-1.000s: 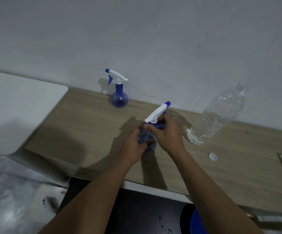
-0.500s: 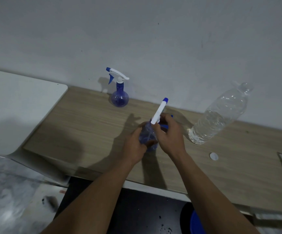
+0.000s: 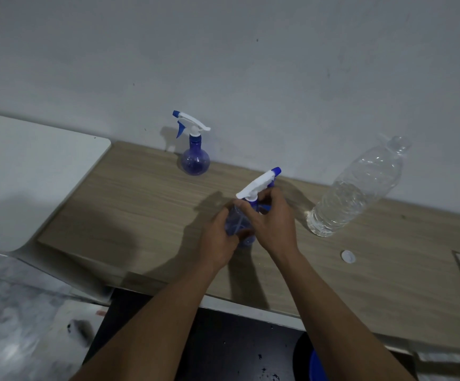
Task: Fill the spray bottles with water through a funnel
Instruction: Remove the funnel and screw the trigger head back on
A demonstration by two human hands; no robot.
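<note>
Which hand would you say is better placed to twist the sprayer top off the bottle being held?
Probably the right hand: its fingers are already at the neck under the white sprayer top, while the left hand wraps the blue bottle body, steadying it on the table.

Both bare forearms reach forward from the lower edge and converge at the middle. The left hand (image 3: 219,237) is cupped, fingers curled around the round body of a spray bottle (image 3: 239,224); the right hand (image 3: 274,218) arches over it, fingertips pinching its neck
</note>
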